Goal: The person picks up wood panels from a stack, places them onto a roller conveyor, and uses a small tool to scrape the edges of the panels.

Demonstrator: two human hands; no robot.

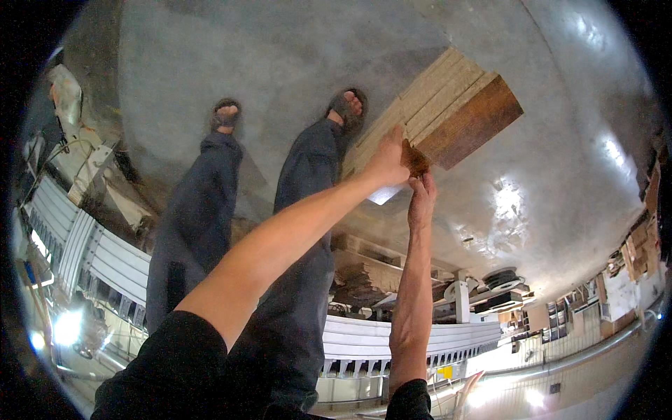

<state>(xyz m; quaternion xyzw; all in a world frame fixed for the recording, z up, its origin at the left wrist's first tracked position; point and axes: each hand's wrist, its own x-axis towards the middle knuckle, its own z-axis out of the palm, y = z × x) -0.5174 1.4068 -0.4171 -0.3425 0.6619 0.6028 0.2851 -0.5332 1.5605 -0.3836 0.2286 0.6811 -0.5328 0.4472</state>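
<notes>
Brown and beige layers are shown in the head view along the long stack of boards (470,120), which is set slantwise right of the upper centre of the frame, over the grey floor (210,52). At its lower end a small dark-brown piece (416,161) is met by both hands; whether it is part of the stack cannot be told. The left hand (389,158) is laid against that end, its fingers partly hidden, so a firm grip cannot be confirmed. The right hand (422,194) is raised from below, its bent fingertips brought to the piece's lower edge; whether it is pinched cannot be told. Just below the left hand, a small white patch (385,194) is seen. Dark-blue trousers (301,171) and dark sandals (347,106) are shown left of the stack. Lower down, the frame is crossed by white slatted rails (364,341).
</notes>
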